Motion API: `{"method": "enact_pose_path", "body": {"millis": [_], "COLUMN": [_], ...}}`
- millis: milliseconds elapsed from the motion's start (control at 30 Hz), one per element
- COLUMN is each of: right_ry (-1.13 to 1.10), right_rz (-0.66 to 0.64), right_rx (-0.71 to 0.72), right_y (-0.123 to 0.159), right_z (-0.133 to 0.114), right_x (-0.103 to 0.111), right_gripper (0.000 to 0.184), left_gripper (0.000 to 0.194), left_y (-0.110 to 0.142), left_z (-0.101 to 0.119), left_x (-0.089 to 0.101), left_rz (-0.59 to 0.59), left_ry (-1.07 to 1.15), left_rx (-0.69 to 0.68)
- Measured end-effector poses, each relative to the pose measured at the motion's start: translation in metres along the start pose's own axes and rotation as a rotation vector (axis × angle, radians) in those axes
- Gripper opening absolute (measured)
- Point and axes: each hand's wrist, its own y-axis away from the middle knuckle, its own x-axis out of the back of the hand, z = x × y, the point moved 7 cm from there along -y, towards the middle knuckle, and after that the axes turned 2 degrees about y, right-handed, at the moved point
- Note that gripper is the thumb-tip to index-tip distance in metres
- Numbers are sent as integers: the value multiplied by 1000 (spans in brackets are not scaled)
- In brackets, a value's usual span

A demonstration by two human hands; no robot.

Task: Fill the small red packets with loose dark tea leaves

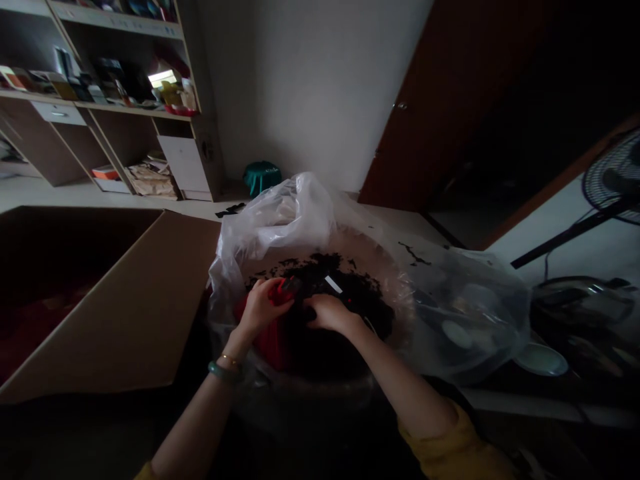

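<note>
My left hand (261, 305), with a green bangle and a thin gold bracelet on its wrist, is closed around a bunched part of a red cloth-like piece (273, 343). A small dark piece shows at its fingertips. Beside it, my right hand (327, 312) has its fingers curled together over something dark that I cannot make out. Both hands are over a wide round container lined with a clear plastic bag (295, 217). Dark scraps (367, 303) cover much of the bottom, and a white strip (333, 285) lies among them.
To the left stands an open cardboard box (135, 313) with red material inside. Shelving (185, 163) and a green-covered stool-like object (263, 177) are behind. At right are a fan (617, 177), a brown door (425, 100) and a pale dish (541, 360).
</note>
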Motion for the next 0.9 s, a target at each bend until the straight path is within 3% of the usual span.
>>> {"method": "enact_pose_path", "body": {"millis": [167, 367, 500, 667, 800, 900], "right_ry": [-103, -451, -521, -573, -790, -951], "right_rz": [92, 416, 486, 446, 405, 299], "right_rx": [-13, 15, 69, 105, 34, -20], "right_y": [4, 4, -6, -17, -21, -24], "right_z": [5, 28, 13, -6, 3, 6], "right_x": [12, 84, 114, 113, 99, 87], "right_gripper": [29, 15, 15, 18, 25, 28], "left_gripper": [41, 42, 45, 50, 53, 54], "left_y": [-1, -6, -12, -17, -18, -18], "left_z": [1, 7, 13, 13, 11, 12], "left_x": [0, -5, -13, -16, -16, -15], "left_rz": [-1, 13, 22, 57, 65, 63], "left_ry": [-11, -45, -36, -45, -60, -64], "left_rx": [1, -14, 20, 94, 97, 87]}}
